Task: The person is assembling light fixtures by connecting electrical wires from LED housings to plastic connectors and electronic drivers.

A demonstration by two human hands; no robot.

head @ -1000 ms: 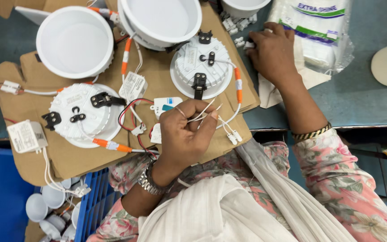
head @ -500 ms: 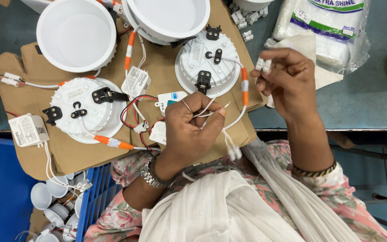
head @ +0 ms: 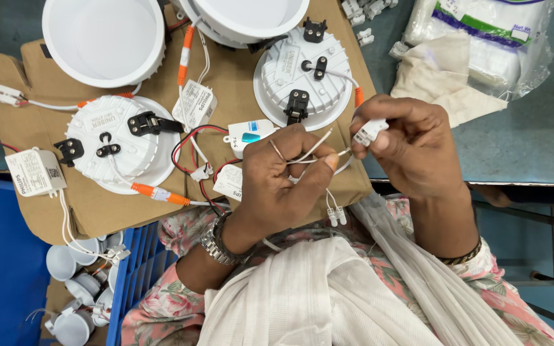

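My left hand is closed around a pair of thin white wires, pinching them between thumb and forefinger so that the stripped ends point to the right. My right hand grips a small white connector block between thumb and fingertips, held just beside those wire ends, close over the near edge of the cardboard sheet. The wires appear to lead from the round white downlight that lies face down on the cardboard just above my hands; a second one lies to the left with red and black leads beside it. I judge the step in hand to be fitting the wire ends into the connector block; whether an end is already seated cannot be told from this view. The next move calls for aligning each bare end with its own opening, holding the wires straight and steady, and pressing the block on squarely. Spare connectors lie on the table near a cloth.
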